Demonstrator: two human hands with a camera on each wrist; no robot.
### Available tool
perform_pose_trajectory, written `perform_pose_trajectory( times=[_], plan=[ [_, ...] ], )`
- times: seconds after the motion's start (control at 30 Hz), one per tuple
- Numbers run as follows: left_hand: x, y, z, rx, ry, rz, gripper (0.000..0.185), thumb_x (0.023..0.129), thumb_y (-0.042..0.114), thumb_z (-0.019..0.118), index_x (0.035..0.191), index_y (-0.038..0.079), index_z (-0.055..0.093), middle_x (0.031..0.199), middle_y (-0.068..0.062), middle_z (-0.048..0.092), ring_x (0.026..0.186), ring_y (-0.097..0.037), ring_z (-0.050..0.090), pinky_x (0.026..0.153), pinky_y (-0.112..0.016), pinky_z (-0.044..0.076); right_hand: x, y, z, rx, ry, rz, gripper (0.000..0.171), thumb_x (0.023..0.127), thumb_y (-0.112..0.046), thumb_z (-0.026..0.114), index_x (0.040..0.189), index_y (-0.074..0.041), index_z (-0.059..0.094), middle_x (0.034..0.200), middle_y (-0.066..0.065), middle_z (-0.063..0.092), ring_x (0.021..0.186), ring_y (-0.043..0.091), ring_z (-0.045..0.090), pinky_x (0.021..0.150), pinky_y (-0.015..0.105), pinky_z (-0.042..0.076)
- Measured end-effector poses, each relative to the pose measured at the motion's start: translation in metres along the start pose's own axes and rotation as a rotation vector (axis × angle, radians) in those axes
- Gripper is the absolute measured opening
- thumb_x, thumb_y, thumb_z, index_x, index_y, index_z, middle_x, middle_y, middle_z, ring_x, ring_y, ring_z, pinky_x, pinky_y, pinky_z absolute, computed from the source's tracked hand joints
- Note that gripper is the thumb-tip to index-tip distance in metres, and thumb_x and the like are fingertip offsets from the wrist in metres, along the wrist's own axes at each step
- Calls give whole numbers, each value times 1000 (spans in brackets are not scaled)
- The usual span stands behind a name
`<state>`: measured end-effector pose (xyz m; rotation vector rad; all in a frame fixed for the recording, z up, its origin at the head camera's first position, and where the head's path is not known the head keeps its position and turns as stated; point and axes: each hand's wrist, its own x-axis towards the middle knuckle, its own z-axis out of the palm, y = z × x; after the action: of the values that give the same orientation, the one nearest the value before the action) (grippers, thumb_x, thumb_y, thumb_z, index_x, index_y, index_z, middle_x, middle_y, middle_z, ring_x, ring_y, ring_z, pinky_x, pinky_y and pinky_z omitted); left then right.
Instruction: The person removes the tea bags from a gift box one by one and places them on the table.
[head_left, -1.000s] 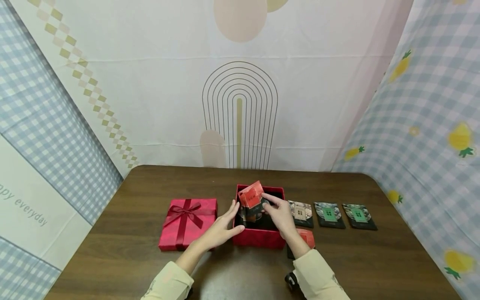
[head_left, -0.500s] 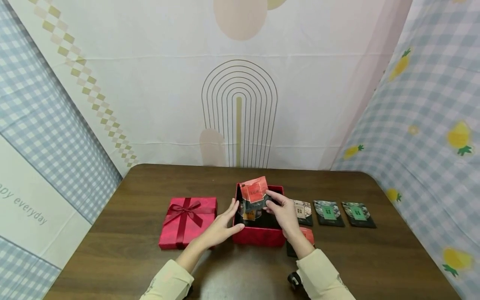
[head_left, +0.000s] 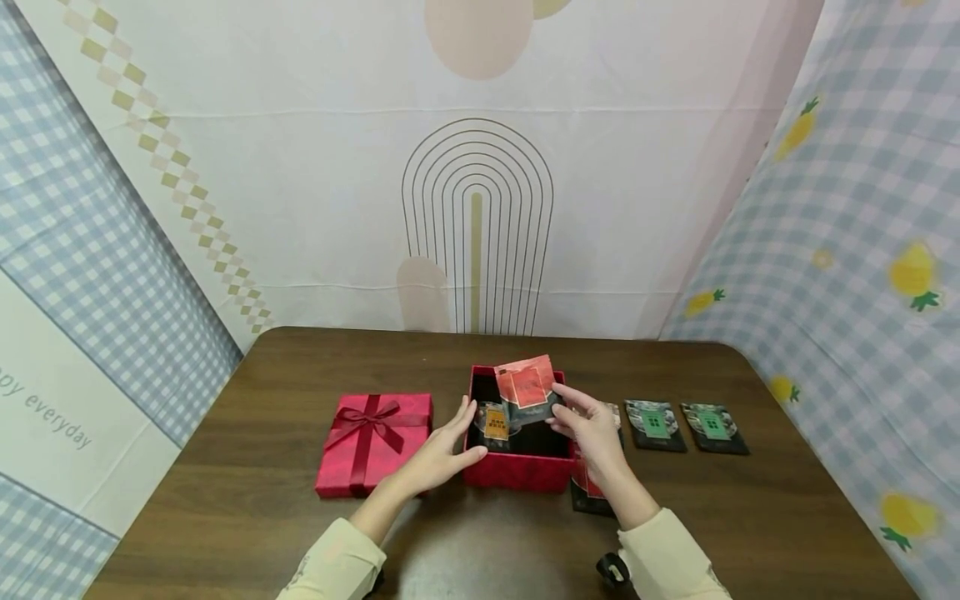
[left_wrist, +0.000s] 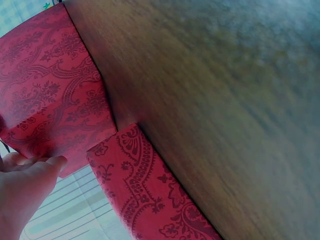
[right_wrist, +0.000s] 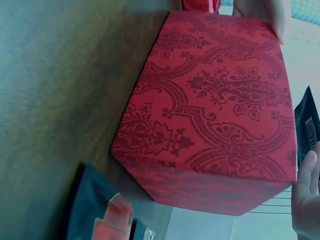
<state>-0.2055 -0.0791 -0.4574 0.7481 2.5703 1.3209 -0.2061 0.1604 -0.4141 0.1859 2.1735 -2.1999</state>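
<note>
An open red box (head_left: 517, 468) stands mid-table; its patterned wall fills the right wrist view (right_wrist: 215, 115). My left hand (head_left: 442, 450) rests on the box's left front corner with its fingers straight, also in the left wrist view (left_wrist: 25, 185). My right hand (head_left: 592, 425) pinches a dark packet with a red label (head_left: 528, 387) and holds it tilted above the box. A second packet with an orange label (head_left: 495, 421) leans inside the box.
The red lid with a bow (head_left: 372, 442) lies left of the box. Two green-labelled packets (head_left: 654, 423) (head_left: 714, 427) lie to the right, a third is half hidden behind my right hand. Another packet (head_left: 588, 496) lies under my right wrist.
My right hand has carried the red-labelled packet to the right above the box, uncovering the orange-labelled packet inside. The left hand has stayed on the box.
</note>
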Motion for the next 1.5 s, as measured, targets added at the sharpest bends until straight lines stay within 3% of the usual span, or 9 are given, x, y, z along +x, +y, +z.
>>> perform_pose_trajectory(
  times=[0.13,0.3,0.53,0.63,0.83,0.97,1.1,1.3,1.5],
  plan=[
    [-1,0,0,1,0,-6,73,91,30,55,145,1,16,151,-16,4,133,-34,24,104,-51,25,-6,2,-9,61,11,43,42,89,0,53,131,-1,49,97,-1,58,70,6,63,71,22,52],
    [-1,0,-1,8,3,-12,74,90,32,56,145,2,16,151,-18,5,132,-34,25,104,-50,25,-12,5,-20,118,36,70,44,88,-2,56,131,-1,48,96,-4,58,71,6,63,71,22,52],
    [0,3,0,18,-3,-8,73,91,34,54,145,3,16,151,-18,4,133,-34,23,105,-50,24,-21,7,-39,105,55,81,40,89,-1,54,129,-6,52,130,11,44,72,4,63,72,21,51],
    [1,4,0,19,-1,-13,73,91,33,55,145,3,16,151,-17,4,133,-34,23,105,-49,24,-25,7,-48,108,61,90,41,90,-1,52,131,-7,50,136,10,39,74,3,62,74,20,51],
    [0,5,-1,19,0,-20,72,91,32,55,145,2,17,151,-17,4,133,-34,24,105,-49,24,-30,9,-66,118,89,101,35,90,-5,55,120,-21,60,110,-9,56,78,4,64,76,21,50],
    [-1,5,-1,18,-5,-29,72,91,32,55,145,4,16,151,-16,4,134,-33,23,105,-49,24,-32,12,-80,158,94,103,31,90,-7,56,108,-31,65,105,-14,58,79,4,64,75,20,50],
    [-1,4,0,18,-11,-38,72,91,31,55,146,6,16,152,-13,3,134,-31,22,106,-48,23,-35,17,-92,194,102,79,30,89,-7,58,99,-34,67,95,-21,58,77,4,64,73,19,51],
    [0,3,0,11,-7,-28,72,91,29,56,146,5,16,151,-15,4,134,-32,22,106,-49,23,-20,60,-131,239,60,-24,34,87,-7,60,112,-28,66,100,-13,62,80,9,66,73,23,52],
    [0,3,0,18,-7,-35,72,91,30,55,146,6,16,151,-13,3,134,-31,22,106,-48,23,-1,109,-172,265,53,-29,40,86,-7,61,123,-22,60,105,-9,64,83,16,67,73,28,52]
  ],
)
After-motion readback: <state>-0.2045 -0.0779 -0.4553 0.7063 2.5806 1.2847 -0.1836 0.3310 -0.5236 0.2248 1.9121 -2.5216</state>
